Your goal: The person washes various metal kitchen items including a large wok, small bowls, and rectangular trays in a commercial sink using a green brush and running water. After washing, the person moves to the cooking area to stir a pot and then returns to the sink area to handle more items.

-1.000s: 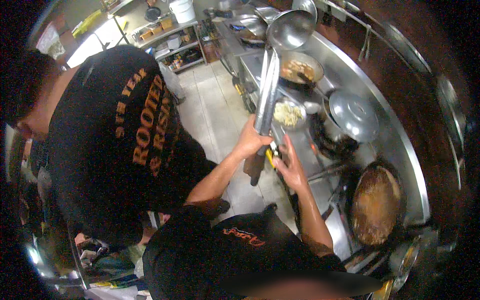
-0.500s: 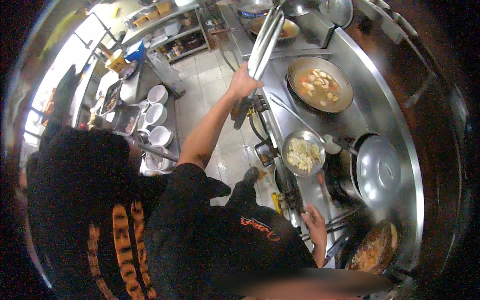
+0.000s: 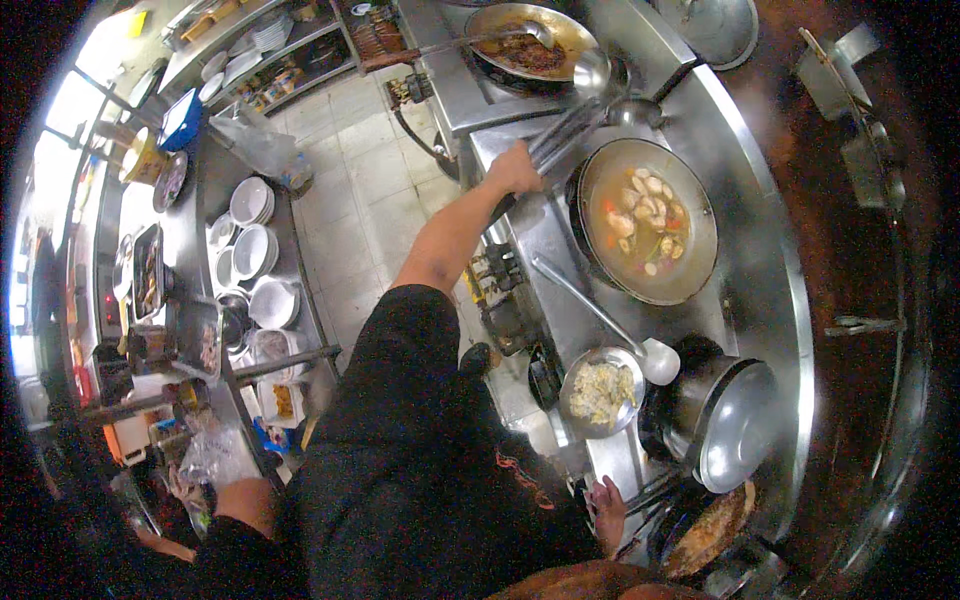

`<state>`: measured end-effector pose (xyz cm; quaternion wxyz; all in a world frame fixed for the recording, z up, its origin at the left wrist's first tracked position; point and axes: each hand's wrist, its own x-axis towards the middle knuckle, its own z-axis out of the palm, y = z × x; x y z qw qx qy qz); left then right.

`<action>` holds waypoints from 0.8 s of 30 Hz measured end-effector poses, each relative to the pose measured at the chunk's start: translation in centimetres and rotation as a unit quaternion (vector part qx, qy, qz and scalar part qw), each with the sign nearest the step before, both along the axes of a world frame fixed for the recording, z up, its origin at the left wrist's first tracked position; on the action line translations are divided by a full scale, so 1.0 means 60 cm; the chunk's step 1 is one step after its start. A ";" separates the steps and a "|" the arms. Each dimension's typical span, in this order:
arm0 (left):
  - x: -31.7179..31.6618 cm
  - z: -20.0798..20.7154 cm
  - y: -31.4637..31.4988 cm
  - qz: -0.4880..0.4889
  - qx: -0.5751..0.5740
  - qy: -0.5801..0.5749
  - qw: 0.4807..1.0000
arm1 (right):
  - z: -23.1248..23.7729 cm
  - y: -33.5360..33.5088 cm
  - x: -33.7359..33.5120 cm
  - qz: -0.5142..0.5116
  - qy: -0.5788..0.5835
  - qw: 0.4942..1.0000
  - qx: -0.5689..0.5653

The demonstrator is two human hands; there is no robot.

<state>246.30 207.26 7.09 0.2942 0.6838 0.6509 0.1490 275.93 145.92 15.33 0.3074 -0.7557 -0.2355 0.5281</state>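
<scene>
My left hand (image 3: 516, 170) stretches across the near side of the stove, closed round a long metal handle. Its shaft is blurred and seems to run to a round ladle bowl (image 3: 592, 72). Right of that hand sits a wok (image 3: 700, 255) of brothy soup with pale pieces and orange bits. My right hand (image 3: 607, 508) hovers low at the stove edge, fingers apart and nothing visible in it. Nearest to it are a round metal dish (image 3: 597, 430) of pale yellow food and a tilted pan (image 3: 745, 500) with browned contents.
Another ladle (image 3: 450, 47) lies across a far wok (image 3: 482, 20). A long spatula (image 3: 660, 362) rests beside the dish. A lidded pot (image 3: 735, 425) stands at right. White bowls (image 3: 255, 250) are stacked on the left counter. Someone's hand (image 3: 185, 490) touches a plastic bag (image 3: 212, 455) at lower left.
My view has shifted. My left hand has swung the long metal utensil down from above the far wok toward the soup wok. The person at left now shows hands at a plastic bag.
</scene>
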 end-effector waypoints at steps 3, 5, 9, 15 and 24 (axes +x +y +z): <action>0.011 -0.028 0.033 -0.057 -0.031 0.044 0.997 | 0.018 0.023 -0.027 -0.031 -0.046 0.998 -0.034; 0.020 -0.040 0.059 -0.037 -0.048 0.055 0.997 | 0.029 0.041 -0.037 -0.026 -0.053 0.998 -0.023; 0.034 -0.068 0.068 -0.031 0.069 0.162 0.984 | 0.010 0.012 -0.032 -0.019 0.000 1.000 -0.001; 0.027 -0.039 0.012 -0.037 0.113 0.276 0.954 | -0.018 -0.054 -0.034 -0.018 -0.042 0.997 -0.059; -0.026 -0.029 -0.207 0.062 0.205 0.258 0.942 | -0.118 -0.253 0.048 -0.032 -0.049 0.996 0.064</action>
